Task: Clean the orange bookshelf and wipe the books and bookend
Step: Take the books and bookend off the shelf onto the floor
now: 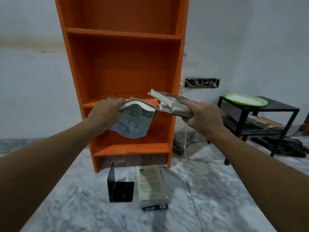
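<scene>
The orange bookshelf (123,64) stands against the wall, and no books stand on the shelves I can see. My left hand (107,109) grips a soft blue-green paperback (133,121) by its upper edge; its cover droops open. My right hand (202,116) grips a dark-covered book (170,102), perhaps two stacked, held flat in front of the middle shelf. On the floor below lie a black L-shaped bookend (119,190) and a pale book (151,185) on top of a darker one.
A white cable (188,174) runs down the floor right of the shelf. A black metal side table (257,114) with a green plate (246,100) stands at the right, dark cables beneath it. The floor is marbled grey.
</scene>
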Demonstrator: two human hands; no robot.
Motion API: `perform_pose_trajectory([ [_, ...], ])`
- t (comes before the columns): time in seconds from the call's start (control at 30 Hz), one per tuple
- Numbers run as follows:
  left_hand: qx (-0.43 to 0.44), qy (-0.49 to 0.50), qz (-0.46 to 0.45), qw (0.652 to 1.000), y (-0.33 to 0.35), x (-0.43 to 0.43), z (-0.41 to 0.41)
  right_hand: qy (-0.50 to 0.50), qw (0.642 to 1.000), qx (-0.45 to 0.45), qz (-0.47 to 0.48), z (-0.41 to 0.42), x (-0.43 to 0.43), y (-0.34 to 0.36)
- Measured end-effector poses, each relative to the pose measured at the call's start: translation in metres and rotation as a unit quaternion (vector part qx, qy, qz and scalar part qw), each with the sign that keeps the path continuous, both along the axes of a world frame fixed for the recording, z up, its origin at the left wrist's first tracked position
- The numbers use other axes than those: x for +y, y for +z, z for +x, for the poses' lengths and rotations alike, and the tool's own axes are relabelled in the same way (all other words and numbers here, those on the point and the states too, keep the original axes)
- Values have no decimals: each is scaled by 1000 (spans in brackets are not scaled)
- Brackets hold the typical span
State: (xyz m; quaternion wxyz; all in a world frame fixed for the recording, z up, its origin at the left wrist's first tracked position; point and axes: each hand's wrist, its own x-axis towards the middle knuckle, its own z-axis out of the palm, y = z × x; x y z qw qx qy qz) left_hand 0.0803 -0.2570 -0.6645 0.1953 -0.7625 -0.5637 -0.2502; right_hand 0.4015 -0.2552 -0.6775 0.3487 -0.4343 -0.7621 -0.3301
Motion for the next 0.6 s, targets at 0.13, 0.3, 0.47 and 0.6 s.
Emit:
perform_pose_trajectory([
  [0.13, -59, 47, -3, 997, -15, -10, -25, -3, 1000, -19, -21, -3, -11, -38],
  [0.3, -44, 72, -4, 996, -40, -14, -28, 15, 994, -29, -103, -19, -13, -104],
  [0.47, -81, 61, -1, 995, -73, -9, -16, 25, 979, -26, -200, -47, -5, -194],
  [0.6, -87, 77, -1, 993, -97, 5, -11, 30, 967, -35, -249, -62, -1, -265],
])
